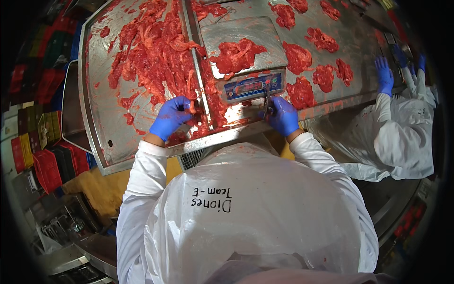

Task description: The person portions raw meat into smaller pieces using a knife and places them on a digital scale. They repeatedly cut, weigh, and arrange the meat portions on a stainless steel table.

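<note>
My left hand (pixel 170 117), in a blue glove, pinches a strip of raw red meat at the near edge of a big heap of meat strips (pixel 151 52) on the steel table (pixel 97 118). My right hand (pixel 283 115), also gloved blue, grips a thin dark-handled knife (pixel 267 97) that points up over the front panel of a steel weighing scale (pixel 248 87). A portion of meat (pixel 236 54) lies on the scale's platform. I wear a white coat and a clear plastic apron.
Separate meat portions (pixel 321 40) lie in rows on the table's right half. A co-worker in white with blue gloves (pixel 384 75) stands at the right edge. Red and dark plastic crates (pixel 45 165) are stacked on the floor at left.
</note>
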Tool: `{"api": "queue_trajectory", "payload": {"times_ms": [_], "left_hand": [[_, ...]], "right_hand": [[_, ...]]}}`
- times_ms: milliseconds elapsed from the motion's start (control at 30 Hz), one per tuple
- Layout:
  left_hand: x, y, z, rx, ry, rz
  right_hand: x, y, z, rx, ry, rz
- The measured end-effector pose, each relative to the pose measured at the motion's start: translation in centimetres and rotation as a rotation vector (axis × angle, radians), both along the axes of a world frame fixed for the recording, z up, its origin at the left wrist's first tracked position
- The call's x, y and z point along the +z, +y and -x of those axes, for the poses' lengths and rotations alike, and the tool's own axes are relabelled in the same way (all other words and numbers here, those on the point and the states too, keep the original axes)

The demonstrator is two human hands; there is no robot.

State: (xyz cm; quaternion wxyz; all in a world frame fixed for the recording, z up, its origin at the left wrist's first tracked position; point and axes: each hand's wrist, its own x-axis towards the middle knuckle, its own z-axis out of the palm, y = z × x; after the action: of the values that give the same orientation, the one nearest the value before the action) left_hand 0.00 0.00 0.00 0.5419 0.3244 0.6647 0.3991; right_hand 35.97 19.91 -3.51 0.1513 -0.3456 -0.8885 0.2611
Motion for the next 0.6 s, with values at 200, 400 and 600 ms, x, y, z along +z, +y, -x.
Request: {"api": "queue_trajectory", "payload": {"times_ms": [200,400,600], "left_hand": [[2.6,3.8,-1.1,-0.005,0.003,-0.047],[7.7,12.8,-3.0,-0.141,0.512,-0.424],[6.1,12.9,-2.6,0.02,0.764,-0.344]], "right_hand": [[0.5,1.6,0.3,-0.001,0.032,-0.072],[-0.6,0.5,0.4,-0.07,-0.009,0.038],[4.6,-1.9,4.4,-0.026,0.643,0.978]]}}
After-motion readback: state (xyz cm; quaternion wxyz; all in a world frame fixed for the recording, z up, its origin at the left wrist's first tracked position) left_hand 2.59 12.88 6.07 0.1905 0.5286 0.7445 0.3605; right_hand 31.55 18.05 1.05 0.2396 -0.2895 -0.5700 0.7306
